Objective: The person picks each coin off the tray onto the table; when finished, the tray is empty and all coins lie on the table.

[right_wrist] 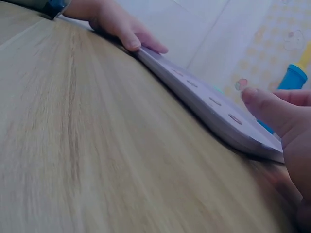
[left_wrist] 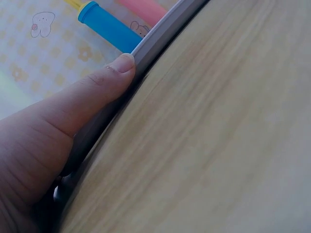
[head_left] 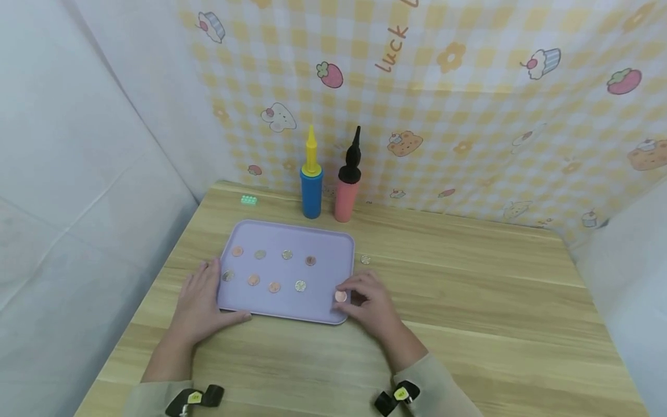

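Note:
A lilac tray (head_left: pixel 323 237) lies on the wooden table, holding two rows of silver and copper coloured coins (head_left: pixel 287 254). My left hand (head_left: pixel 200 307) rests against the tray's left front corner, fingers along the left side. Its thumb (left_wrist: pixel 99 87) lies straight along the front rim. Over the tray's right front corner, my right hand (head_left: pixel 367 304) pinches a copper coloured coin (head_left: pixel 340 296) between thumb and forefinger. In the right wrist view the thumb (right_wrist: pixel 267 107) shows above the tray, with the coin hidden. Another silver coin (head_left: pixel 365 259) lies on the table just right of the tray.
Behind the tray stand two hand pumps, one blue and yellow (head_left: pixel 311 194), one pink and black (head_left: pixel 346 200). A small mint green toy brick (head_left: pixel 249 200) lies at the back left. A checked cloth (head_left: pixel 469 116) hangs behind the table (head_left: pixel 495 301).

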Demonstrator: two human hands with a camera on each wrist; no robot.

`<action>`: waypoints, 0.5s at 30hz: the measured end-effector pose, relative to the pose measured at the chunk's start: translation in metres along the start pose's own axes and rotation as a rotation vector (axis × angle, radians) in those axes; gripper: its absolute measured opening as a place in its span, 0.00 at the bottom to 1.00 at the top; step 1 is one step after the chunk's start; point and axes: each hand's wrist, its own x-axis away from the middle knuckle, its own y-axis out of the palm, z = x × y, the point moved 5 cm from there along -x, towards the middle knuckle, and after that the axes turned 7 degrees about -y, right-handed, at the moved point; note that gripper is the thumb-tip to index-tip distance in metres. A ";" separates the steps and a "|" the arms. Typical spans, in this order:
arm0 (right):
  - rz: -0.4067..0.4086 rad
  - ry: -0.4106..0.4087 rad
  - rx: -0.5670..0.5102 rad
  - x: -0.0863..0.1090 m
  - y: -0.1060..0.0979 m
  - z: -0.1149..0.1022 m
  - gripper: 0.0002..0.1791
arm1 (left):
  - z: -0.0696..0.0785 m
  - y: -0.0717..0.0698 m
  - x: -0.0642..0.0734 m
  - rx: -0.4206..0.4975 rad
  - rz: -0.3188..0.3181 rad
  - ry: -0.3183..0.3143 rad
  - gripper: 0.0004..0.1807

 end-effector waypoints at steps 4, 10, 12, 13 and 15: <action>0.020 0.032 0.061 0.003 -0.010 0.002 0.18 | 0.001 0.000 0.001 -0.003 0.005 0.006 0.87; -0.010 0.071 0.133 0.012 -0.024 0.002 0.17 | 0.001 0.000 0.001 -0.008 -0.001 0.007 0.87; -0.002 0.120 0.169 0.014 -0.028 0.003 0.17 | 0.001 0.000 0.000 -0.004 -0.006 0.003 0.86; -0.002 0.149 0.189 0.015 -0.030 0.004 0.18 | 0.001 -0.001 0.000 -0.003 -0.004 0.003 0.86; -0.006 0.196 0.227 0.016 -0.031 0.006 0.18 | 0.000 -0.001 0.000 0.001 -0.002 0.004 0.86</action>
